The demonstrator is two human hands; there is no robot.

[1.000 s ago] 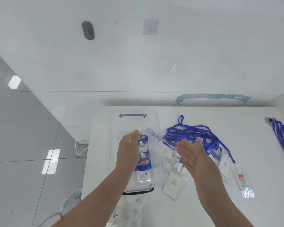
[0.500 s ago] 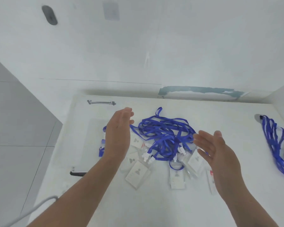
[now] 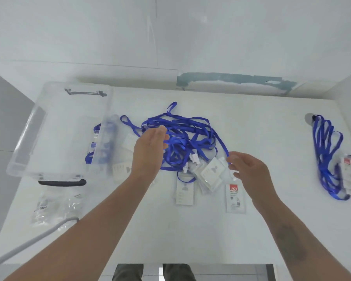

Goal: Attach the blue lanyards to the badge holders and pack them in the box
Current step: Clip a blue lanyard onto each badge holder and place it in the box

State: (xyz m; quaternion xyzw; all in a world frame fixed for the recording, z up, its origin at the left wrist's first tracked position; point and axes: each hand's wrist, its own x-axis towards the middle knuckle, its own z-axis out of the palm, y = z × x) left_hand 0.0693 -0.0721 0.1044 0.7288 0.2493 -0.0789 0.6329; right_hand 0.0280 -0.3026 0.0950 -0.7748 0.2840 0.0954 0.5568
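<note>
A tangle of blue lanyards (image 3: 182, 138) lies mid-table with several clear badge holders (image 3: 184, 191) around its near side. My left hand (image 3: 149, 153) hovers flat over the tangle's left part, fingers straight and holding nothing. My right hand (image 3: 246, 169) is at the tangle's right edge, fingertips pinched on the low end of one blue lanyard strand (image 3: 223, 147), just beside a holder (image 3: 210, 172). The clear plastic box (image 3: 55, 126) stands at the left, with a few lanyards and holders (image 3: 101, 145) showing along its right wall.
A second bundle of blue lanyards with holders (image 3: 325, 157) lies at the far right. Empty clear bags (image 3: 55, 203) and a white cable (image 3: 28, 242) sit near the left front. The box has a black handle (image 3: 62, 182). A wall bounds the table behind.
Both hands have moved from beside the box to the lanyard tangle. My right hand went from spread open to pinching a strand. The view has tilted down and shifted right.
</note>
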